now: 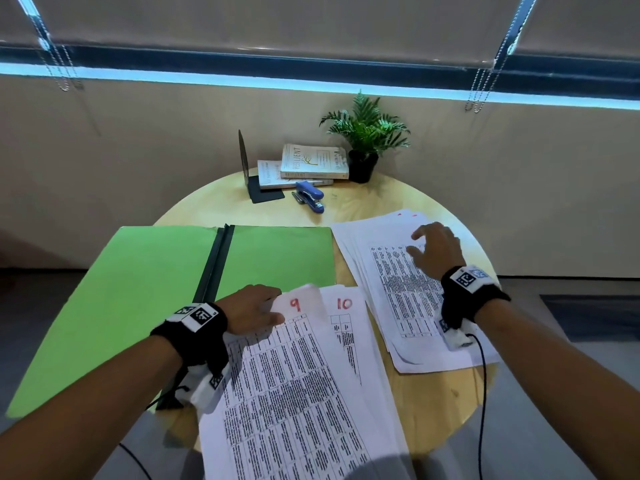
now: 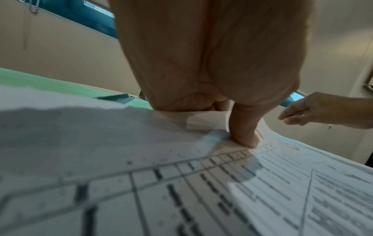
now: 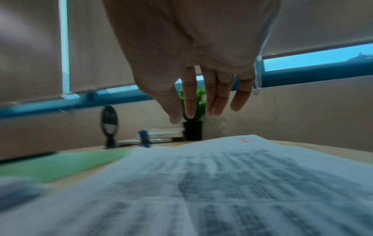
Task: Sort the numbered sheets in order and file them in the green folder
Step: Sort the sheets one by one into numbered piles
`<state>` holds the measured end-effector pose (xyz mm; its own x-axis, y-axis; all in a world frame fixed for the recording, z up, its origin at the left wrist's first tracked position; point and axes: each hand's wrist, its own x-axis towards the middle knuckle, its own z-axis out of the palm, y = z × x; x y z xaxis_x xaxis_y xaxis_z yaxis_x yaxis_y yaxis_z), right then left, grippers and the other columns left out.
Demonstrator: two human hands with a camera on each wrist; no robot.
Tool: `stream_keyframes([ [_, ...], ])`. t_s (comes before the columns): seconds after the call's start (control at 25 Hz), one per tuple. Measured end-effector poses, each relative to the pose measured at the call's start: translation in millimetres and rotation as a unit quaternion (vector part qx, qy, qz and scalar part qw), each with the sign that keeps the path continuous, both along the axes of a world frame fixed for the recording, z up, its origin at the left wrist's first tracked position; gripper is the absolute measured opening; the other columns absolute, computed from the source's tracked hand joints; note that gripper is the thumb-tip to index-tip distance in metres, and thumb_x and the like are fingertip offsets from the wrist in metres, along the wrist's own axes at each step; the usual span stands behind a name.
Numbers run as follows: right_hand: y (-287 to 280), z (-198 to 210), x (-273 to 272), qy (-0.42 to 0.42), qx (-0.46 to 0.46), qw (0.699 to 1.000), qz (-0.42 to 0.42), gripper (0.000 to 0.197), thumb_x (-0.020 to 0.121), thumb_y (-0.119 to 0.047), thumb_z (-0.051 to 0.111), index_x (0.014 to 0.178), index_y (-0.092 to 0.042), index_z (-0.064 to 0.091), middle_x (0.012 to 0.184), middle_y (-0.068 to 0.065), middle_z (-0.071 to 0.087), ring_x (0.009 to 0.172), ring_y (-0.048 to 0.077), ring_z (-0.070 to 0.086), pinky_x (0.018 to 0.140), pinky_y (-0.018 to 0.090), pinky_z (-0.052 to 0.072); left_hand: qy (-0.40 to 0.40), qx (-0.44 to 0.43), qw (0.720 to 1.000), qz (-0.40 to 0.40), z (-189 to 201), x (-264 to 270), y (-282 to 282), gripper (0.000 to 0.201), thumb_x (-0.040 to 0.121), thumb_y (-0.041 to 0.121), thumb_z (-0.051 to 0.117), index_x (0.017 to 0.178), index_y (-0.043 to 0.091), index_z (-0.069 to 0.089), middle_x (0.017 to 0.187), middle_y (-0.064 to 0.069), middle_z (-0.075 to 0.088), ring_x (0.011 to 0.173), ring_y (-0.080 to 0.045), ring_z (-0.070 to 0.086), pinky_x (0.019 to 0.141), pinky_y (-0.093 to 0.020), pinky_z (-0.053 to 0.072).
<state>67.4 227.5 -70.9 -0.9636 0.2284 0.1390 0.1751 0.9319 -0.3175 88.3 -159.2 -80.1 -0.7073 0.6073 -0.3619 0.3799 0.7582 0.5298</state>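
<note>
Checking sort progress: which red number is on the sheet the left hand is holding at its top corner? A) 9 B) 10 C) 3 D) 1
A: in the head view the left hand pinches the top corner of the sheet marked 9, which lies over the sheet marked 10 to its right.
</note>
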Motion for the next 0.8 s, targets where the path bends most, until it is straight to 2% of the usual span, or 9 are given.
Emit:
stream_keyframes([
  [0.08, -36, 7, 22, 0.009, -0.06, 0.996, 0.067, 0.018, 0.085, -0.024, 0.072, 0.097, -0.011, 0.069, 0.101, 0.008, 0.069, 0.101, 0.029, 0.063, 0.092, 0.039, 0.048, -0.004, -0.005, 1.0, -0.003, 1, 0, 0, 0.025, 0.095, 0.033, 0.055, 0.115, 0.017, 0.057, 0.116, 0.0, 0.063, 0.101, -0.02, 0.059, 0.09, -0.041, 0.051],
  [0.16, -73, 10, 45, -0.022, -0.114, 0.987, 0.108, 0.018, 0.083, -0.026, 0.075, 0.09, -0.01, 0.072, 0.081, 0.003, 0.07, 0.077, 0.017, 0.064, 0.081, 0.03, 0.053, 0.001, -0.013, 1.0, -0.009, 3, -1, 1, 0.026, 0.096, 0.034, 0.055, 0.115, 0.016, 0.057, 0.116, -0.001, 0.063, 0.101, -0.021, 0.059, 0.089, -0.04, 0.05],
  [0.2, -91, 11, 54, -0.043, -0.135, 0.983, 0.12, 0.02, 0.082, -0.028, 0.077, 0.09, -0.01, 0.073, 0.076, 0.0, 0.069, 0.071, 0.013, 0.063, 0.077, 0.027, 0.053, 0.006, -0.018, 1.0, -0.011, 3, -1, 1, 0.026, 0.096, 0.034, 0.055, 0.114, 0.016, 0.057, 0.115, -0.002, 0.063, 0.1, -0.022, 0.059, 0.088, -0.04, 0.05],
  [0.32, -130, 4, 72, -0.094, -0.19, 0.969, 0.129, 0.029, 0.076, -0.032, 0.083, 0.094, -0.012, 0.072, 0.072, -0.006, 0.065, 0.069, 0.009, 0.063, 0.074, 0.022, 0.051, 0.018, -0.021, 1.0, -0.01, 3, -1, 0, 0.02, 0.096, 0.032, 0.055, 0.108, 0.017, 0.056, 0.11, -0.004, 0.062, 0.098, -0.024, 0.057, 0.086, -0.038, 0.05],
  [0.48, -149, -3, 81, -0.115, -0.266, 0.949, 0.126, 0.034, 0.067, -0.02, 0.09, 0.093, -0.009, 0.071, 0.078, 0.002, 0.072, 0.071, 0.015, 0.07, 0.074, 0.033, 0.06, 0.026, 0.0, 0.999, -0.019, 3, 1, -2, 0.022, 0.096, 0.034, 0.054, 0.106, 0.015, 0.055, 0.101, -0.004, 0.061, 0.091, -0.024, 0.057, 0.079, -0.035, 0.048],
  [0.56, -155, -3, 82, -0.107, -0.243, 0.955, 0.13, 0.031, 0.064, -0.019, 0.09, 0.087, -0.014, 0.071, 0.075, -0.001, 0.07, 0.065, 0.009, 0.065, 0.067, 0.028, 0.058, 0.021, 0.011, 1.0, -0.02, 3, 1, -3, 0.025, 0.096, 0.035, 0.054, 0.11, 0.014, 0.057, 0.098, -0.003, 0.063, 0.088, -0.023, 0.058, 0.077, -0.035, 0.048],
  [0.68, -162, -1, 83, -0.072, -0.244, 0.961, 0.105, 0.027, 0.06, -0.016, 0.091, 0.077, -0.016, 0.07, 0.066, -0.004, 0.067, 0.057, 0.003, 0.057, 0.056, 0.011, 0.046, 0.017, 0.021, 0.999, -0.022, 3, 1, -4, 0.032, 0.096, 0.043, 0.051, 0.11, 0.015, 0.058, 0.096, -0.003, 0.064, 0.086, -0.022, 0.059, 0.077, -0.036, 0.05],
  [0.76, -165, 0, 83, -0.049, -0.244, 0.965, 0.085, 0.024, 0.06, -0.015, 0.09, 0.07, -0.017, 0.068, 0.059, -0.007, 0.063, 0.053, 0.003, 0.054, 0.056, 0.013, 0.045, 0.02, 0.022, 0.999, -0.019, 0, 1, -3, 0.031, 0.095, 0.048, 0.05, 0.103, 0.019, 0.059, 0.09, -0.001, 0.063, 0.081, -0.02, 0.058, 0.071, -0.033, 0.048],
  [0.8, -166, -1, 82, -0.043, -0.235, 0.968, 0.081, 0.022, 0.062, -0.014, 0.089, 0.067, -0.019, 0.067, 0.056, -0.009, 0.06, 0.053, 0.004, 0.054, 0.058, 0.016, 0.047, 0.024, 0.023, 0.999, -0.012, -1, 1, -2, 0.025, 0.096, 0.047, 0.049, 0.093, 0.025, 0.058, 0.084, 0.002, 0.061, 0.076, -0.018, 0.055, 0.066, -0.03, 0.044],
])
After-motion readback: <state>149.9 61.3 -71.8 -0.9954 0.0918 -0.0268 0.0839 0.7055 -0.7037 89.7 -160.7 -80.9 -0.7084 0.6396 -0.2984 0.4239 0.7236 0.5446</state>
